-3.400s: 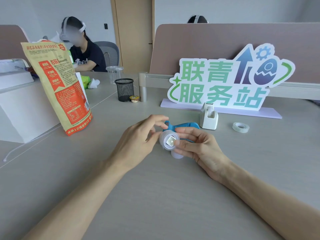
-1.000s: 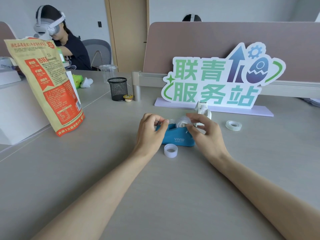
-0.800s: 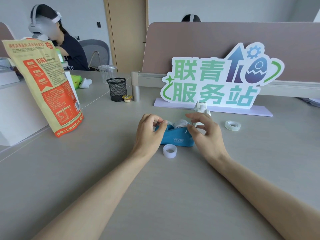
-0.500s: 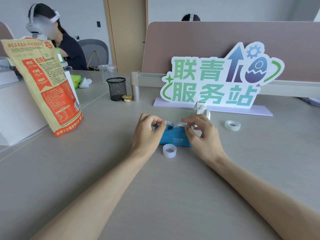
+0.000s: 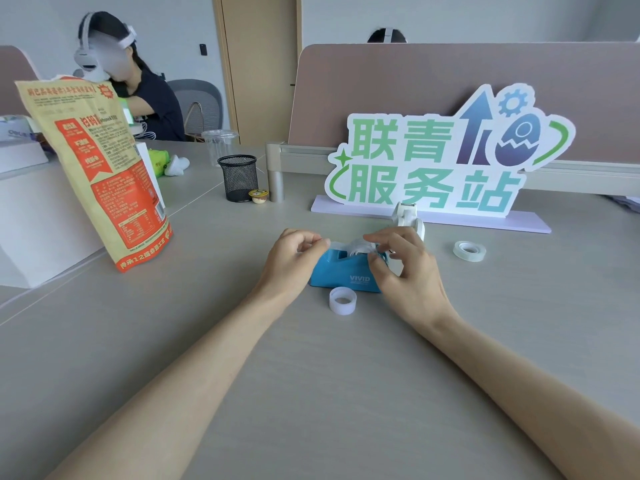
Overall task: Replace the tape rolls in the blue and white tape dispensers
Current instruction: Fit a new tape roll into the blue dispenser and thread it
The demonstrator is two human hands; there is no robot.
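Blue dispenser [image 5: 341,276] sits mid-table between my hands: at its 9 o'clock my left hand [image 5: 294,261] seems to pinch the tape end [image 5: 334,243], and at its 3 o'clock my right hand [image 5: 405,268] curls round the roll [image 5: 358,244] seated in it. I'd draw the strip flat and level onto the cutter while the right steadies the roll against lifting. White dispenser [image 5: 408,216] waits at 1 o'clock, the spare roll [image 5: 469,251] farther right.

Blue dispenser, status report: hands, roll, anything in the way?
Left hand grips blue dispenser at its end. Right hand holds tape roll in its cradle. Loose ring lies just in front.
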